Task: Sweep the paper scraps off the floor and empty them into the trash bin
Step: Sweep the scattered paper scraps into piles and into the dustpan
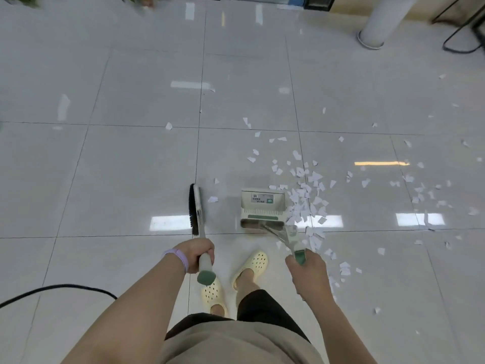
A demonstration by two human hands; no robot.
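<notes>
My left hand (197,254) grips the grey, green-tipped handle of a broom (196,210); its black bristle head rests on the floor ahead of me, turned edge-on. My right hand (305,266) grips the green handle of a cream dustpan (262,208) that stands on the floor to the right of the broom. White paper scraps (305,198) lie thickest along the dustpan's right side and spread out far to the right and behind it. A few single scraps (213,199) lie between broom and dustpan. No trash bin is in view.
My two feet in pale yellow clogs (253,264) stand just behind the dustpan. A black cable (60,287) runs across the floor at lower left. A white round pillar base (371,40) and black furniture legs (459,46) stand at the far right; plants at top left.
</notes>
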